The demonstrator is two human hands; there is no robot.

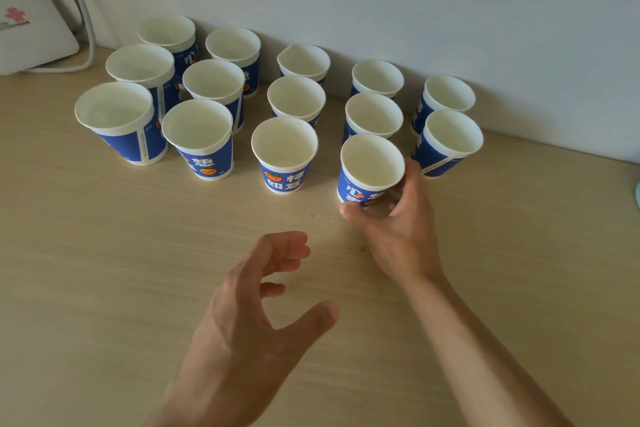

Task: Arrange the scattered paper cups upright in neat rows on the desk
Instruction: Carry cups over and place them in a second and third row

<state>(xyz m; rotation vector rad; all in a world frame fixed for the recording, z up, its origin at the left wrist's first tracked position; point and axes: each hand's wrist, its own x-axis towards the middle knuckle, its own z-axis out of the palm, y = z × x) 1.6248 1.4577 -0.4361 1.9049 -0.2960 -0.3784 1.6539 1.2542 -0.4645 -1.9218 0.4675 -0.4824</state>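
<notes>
Several blue and white paper cups stand upright in rows on the light wooden desk, reaching back to the wall. My right hand grips the front cup of the fourth column near its base, thumb in front and fingers behind it. Left of it stands the front cup of the third column, free of any hand. My left hand hovers over the bare desk in front of the rows, fingers loosely curled and holding nothing. The rightmost column has two cups.
A white box-shaped device with a red logo sits at the far left corner, with grey cables running down beside it. The pale wall rises directly behind the cups. A pale green object shows at the right edge.
</notes>
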